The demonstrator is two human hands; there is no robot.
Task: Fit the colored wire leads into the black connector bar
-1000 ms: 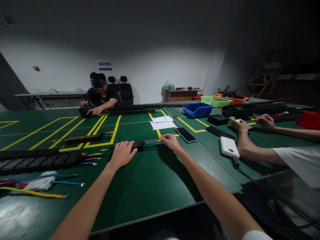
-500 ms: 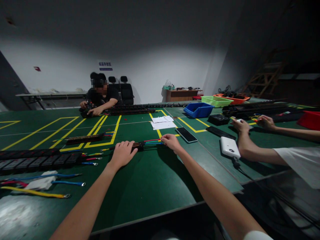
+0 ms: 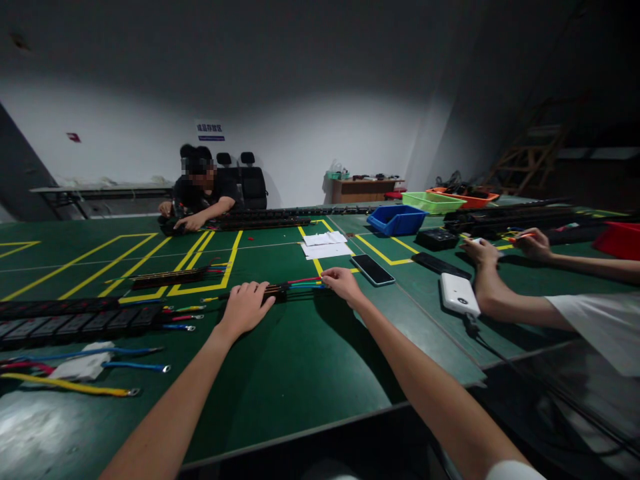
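Observation:
My left hand lies palm down on the green table, fingers resting on the near end of a dark cable bundle. Red, blue and yellow wires fan out of the bundle's right end. My right hand is on those wires, fingers curled over their ends. Both arms stretch forward from the bottom of the view.
A phone and white papers lie beyond my right hand. Black strips and loose wires sit at left. A person's arms and a white device are at right. Another person works at the far side. Coloured bins stand behind.

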